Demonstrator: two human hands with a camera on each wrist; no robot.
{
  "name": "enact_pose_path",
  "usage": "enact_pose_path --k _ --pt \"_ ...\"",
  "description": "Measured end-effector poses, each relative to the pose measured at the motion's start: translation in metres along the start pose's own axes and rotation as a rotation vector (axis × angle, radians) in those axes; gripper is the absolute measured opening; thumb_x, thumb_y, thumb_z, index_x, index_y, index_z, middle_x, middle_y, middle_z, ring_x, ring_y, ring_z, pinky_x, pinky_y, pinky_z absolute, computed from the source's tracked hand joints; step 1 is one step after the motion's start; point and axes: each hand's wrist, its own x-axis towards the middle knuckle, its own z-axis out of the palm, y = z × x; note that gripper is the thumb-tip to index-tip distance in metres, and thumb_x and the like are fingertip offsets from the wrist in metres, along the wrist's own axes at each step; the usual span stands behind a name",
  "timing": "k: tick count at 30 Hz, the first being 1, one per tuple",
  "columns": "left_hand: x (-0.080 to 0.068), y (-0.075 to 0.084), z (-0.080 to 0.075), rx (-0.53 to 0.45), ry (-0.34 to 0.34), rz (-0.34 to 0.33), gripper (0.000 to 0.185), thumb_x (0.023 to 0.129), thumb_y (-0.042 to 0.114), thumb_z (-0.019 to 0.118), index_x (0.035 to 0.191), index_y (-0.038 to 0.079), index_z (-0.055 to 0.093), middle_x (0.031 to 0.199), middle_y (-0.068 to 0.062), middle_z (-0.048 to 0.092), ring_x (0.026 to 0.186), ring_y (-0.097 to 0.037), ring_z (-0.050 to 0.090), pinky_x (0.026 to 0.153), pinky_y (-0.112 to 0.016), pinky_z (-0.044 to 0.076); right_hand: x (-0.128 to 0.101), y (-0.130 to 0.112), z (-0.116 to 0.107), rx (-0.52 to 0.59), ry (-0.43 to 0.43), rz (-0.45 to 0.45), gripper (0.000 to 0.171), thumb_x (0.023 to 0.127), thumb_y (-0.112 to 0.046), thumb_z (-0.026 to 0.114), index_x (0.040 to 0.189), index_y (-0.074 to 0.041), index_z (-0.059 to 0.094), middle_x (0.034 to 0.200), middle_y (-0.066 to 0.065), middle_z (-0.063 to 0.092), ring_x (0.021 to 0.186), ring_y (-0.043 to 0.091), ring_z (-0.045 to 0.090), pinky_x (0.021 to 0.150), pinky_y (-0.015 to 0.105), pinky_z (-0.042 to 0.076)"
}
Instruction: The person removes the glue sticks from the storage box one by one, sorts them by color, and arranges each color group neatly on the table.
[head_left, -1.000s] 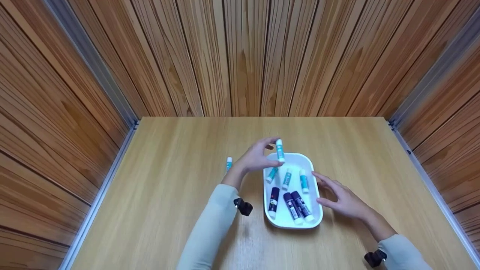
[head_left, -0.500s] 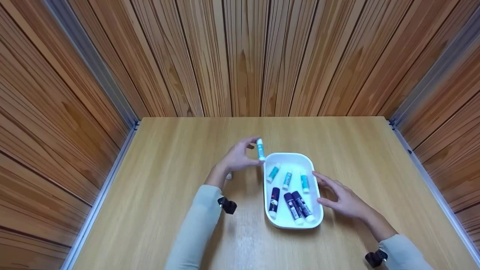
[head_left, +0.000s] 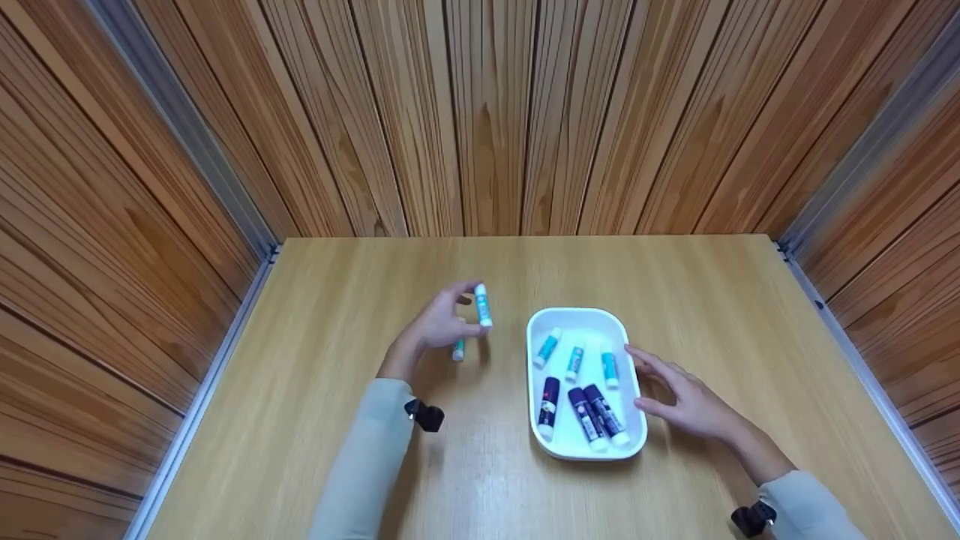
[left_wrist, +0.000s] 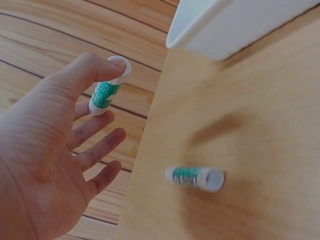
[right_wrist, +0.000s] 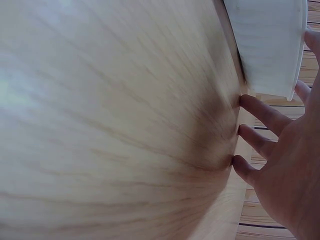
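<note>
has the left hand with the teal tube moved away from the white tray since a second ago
Yes. The left hand, pinching a teal tube, has moved leftward off the white tray and now hangs over the table, above another teal tube lying there.

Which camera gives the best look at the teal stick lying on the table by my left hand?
The left wrist view: the teal stick lies whole and unobstructed on the table. The head view shows only its lower end under the left hand. The right wrist view misses it.

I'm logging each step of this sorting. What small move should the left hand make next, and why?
Probably lower the teal stick pinched by the left hand onto the table beside the teal stick lying there; it is already clear of the white tray.
</note>
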Motion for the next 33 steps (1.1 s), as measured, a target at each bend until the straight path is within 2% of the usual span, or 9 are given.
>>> enact_pose_path --k 10,15,22,28,33 --pt "-0.009 -0.019 -0.026 0.026 0.008 -0.041 0.088 0.100 0.015 0.085 0.175 0.017 0.039 0.176 -0.011 0.047 0.164 -0.038 0.046 0.130 -0.061 0.048 0.001 0.001 0.000 0.000 -0.004 -0.008 0.083 0.109 -0.041 0.074 0.179 -0.029 0.031 0.179 0.018 0.047 0.158 0.051 0.053 0.126 0.087 0.034" --pt "-0.010 -0.029 -0.032 0.056 -0.004 -0.079 0.088 0.100 0.012 0.085 0.175 0.016 0.039 0.176 -0.011 0.047 0.165 -0.039 0.045 0.131 -0.062 0.046 0.000 0.002 0.000 0.001 -0.006 -0.016 0.083 0.109 -0.039 0.073 0.179 -0.028 0.030 0.179 0.019 0.046 0.157 0.052 0.054 0.125 0.086 0.036" --pt "-0.008 -0.042 -0.032 0.075 -0.032 -0.140 0.091 0.098 0.004 0.084 0.176 0.021 0.039 0.179 -0.010 0.042 0.166 -0.040 0.041 0.134 -0.063 0.044 0.000 0.000 -0.002 -0.002 -0.004 -0.005 0.084 0.109 -0.040 0.073 0.180 -0.029 0.030 0.180 0.018 0.045 0.158 0.051 0.053 0.126 0.085 0.035" --pt "-0.005 -0.056 -0.028 0.147 -0.039 -0.155 0.089 0.098 0.002 0.083 0.174 0.018 0.042 0.178 -0.013 0.044 0.164 -0.040 0.044 0.139 -0.062 0.036 0.001 0.000 -0.001 0.005 -0.009 0.009 0.084 0.109 -0.041 0.074 0.179 -0.030 0.031 0.176 0.020 0.050 0.158 0.052 0.053 0.127 0.087 0.032" --pt "-0.003 -0.065 -0.022 0.170 -0.035 -0.166 0.087 0.098 0.003 0.084 0.173 0.017 0.044 0.176 -0.014 0.047 0.164 -0.037 0.044 0.142 -0.060 0.030 0.000 0.001 -0.001 0.003 -0.011 0.008 0.084 0.109 -0.041 0.074 0.180 -0.029 0.030 0.178 0.019 0.047 0.158 0.052 0.052 0.127 0.086 0.033"
